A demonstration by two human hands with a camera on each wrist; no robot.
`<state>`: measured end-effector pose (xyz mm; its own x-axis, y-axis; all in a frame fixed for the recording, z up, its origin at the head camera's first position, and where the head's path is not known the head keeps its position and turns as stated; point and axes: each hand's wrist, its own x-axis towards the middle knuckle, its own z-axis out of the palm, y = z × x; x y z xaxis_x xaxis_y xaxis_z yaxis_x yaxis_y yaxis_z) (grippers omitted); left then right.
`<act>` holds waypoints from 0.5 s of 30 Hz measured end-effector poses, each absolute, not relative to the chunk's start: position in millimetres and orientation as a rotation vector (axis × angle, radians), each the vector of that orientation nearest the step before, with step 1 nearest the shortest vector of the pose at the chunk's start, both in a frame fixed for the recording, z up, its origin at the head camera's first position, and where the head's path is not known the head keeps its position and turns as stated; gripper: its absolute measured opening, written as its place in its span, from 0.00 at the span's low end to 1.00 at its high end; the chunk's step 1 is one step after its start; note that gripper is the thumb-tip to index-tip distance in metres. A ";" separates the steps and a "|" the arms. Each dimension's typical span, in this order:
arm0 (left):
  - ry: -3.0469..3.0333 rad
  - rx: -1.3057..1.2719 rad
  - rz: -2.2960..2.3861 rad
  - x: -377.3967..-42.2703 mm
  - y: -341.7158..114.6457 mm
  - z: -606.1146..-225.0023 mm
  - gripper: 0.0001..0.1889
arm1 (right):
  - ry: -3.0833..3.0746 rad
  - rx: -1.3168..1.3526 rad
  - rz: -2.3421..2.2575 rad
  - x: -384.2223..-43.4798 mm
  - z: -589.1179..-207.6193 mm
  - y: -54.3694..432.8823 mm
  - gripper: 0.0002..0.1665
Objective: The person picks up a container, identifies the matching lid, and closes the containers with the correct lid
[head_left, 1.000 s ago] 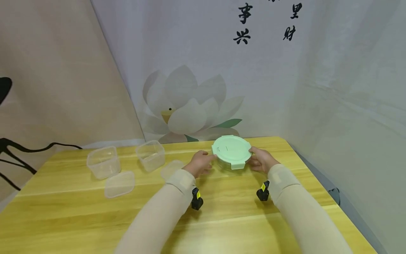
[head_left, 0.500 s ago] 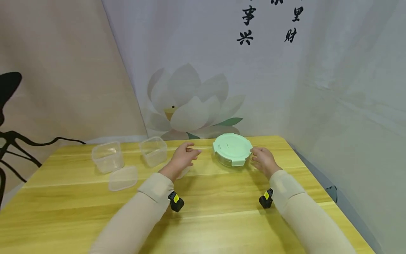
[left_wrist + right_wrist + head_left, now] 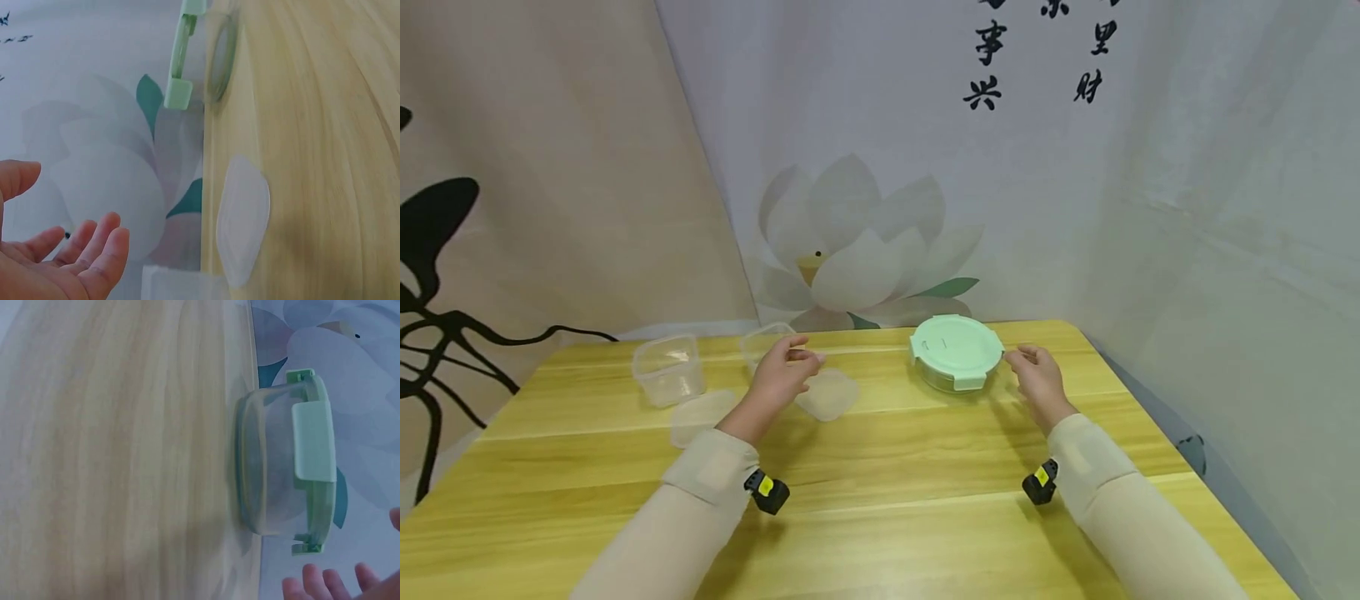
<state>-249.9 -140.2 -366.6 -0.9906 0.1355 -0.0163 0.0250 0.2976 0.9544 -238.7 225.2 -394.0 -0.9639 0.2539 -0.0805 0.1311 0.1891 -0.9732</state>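
A round glass food container (image 3: pixel 275 462) with a pale green clip-on lid (image 3: pixel 957 346) stands upright at the back right of the table. My right hand (image 3: pixel 1037 379) is just to its right; in the right wrist view, loosely bent fingers (image 3: pixel 312 581) show a small gap from the lid's clip. My left hand (image 3: pixel 778 379) hovers with relaxed, parted fingers and holds nothing. It partly covers a clear plastic tub (image 3: pixel 760 337) in the head view. A translucent lid (image 3: pixel 829 396) lies on the table just right of that hand.
Another clear tub (image 3: pixel 668 371) stands at the back left of the wooden table (image 3: pixel 910 517). In front of it lies a second translucent lid (image 3: pixel 696 417), partly behind the left wrist. A printed cloth (image 3: pixel 865 125) hangs behind the table.
My left hand has moved from the round container's left side leftward, toward the clear tubs. My right hand has drawn slightly away from the lid's right edge. The view has shifted slightly.
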 end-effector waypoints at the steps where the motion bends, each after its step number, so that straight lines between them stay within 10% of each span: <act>1: 2.471 0.150 1.799 -247.8 -143.8 -366.7 0.32 | -2.349 -0.374 1.878 -237.6 -393.8 224.4 0.37; 15: 2.659 0.096 1.662 -227.5 -184.5 -358.3 0.34 | -2.372 -0.255 1.692 -226.7 -378.9 216.2 0.36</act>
<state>-227.5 -184.5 -358.3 -0.9981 0.0543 0.0287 0.0496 0.4371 0.8980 -226.7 216.2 -378.9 -0.9617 0.2639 0.0748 0.0151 0.3234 -0.9461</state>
